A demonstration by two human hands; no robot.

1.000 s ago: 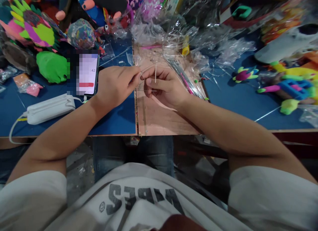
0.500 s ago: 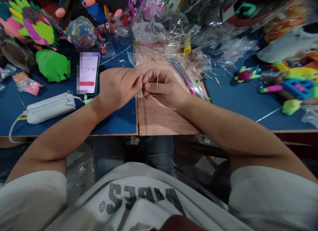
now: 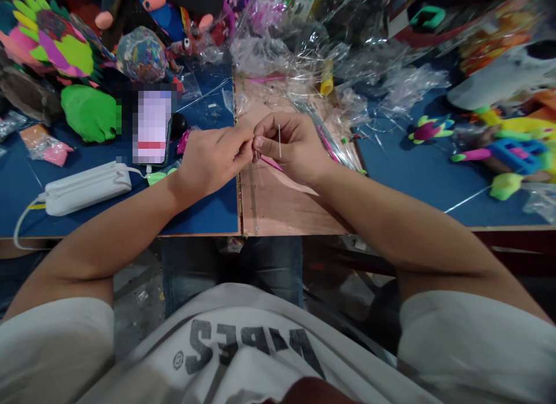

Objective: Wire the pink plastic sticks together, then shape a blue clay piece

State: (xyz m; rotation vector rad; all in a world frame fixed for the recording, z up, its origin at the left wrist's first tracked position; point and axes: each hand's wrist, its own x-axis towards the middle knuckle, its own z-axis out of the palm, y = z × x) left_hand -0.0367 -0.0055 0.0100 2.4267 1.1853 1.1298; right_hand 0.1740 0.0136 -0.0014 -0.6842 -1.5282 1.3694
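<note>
Your left hand (image 3: 212,158) and right hand (image 3: 292,142) meet, both pinched nearly closed, above the wooden board (image 3: 295,210), the right apparently gripping a thin pale strand (image 3: 280,140) — the left's hold cannot be told — and a slackened pinch could let the strand slip.

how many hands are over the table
2: the left hand, over the blue surface right of the phone, and the right hand, over the wooden board. No others show.

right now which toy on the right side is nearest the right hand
The small purple toy; others, like the bigger blue toy, lie farther from the right hand.
</note>
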